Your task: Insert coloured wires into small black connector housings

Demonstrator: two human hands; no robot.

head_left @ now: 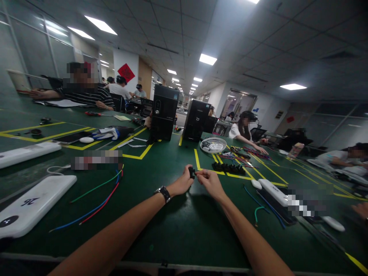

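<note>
Head view: both hands out over the green table [172, 230], close together. Left hand [182, 183] grasps the small black part [191, 173] in its fingers; watch [163, 194] on that wrist. Right hand [211, 183] has its fingers drawn in at the part's right edge; can't tell if they grip it, too small. Part sits between the 2 hands, above the table. Beyond the right hand and to its right: row of black pieces [228, 168], white basket [213, 145] farther out. 2 tall black cases [164, 115] stand well beyond both hands. Left of the left hand: loose wires [110, 196] in red, blue, green. Right of the right hand: short green wire [255, 214], white device [272, 191].
</note>
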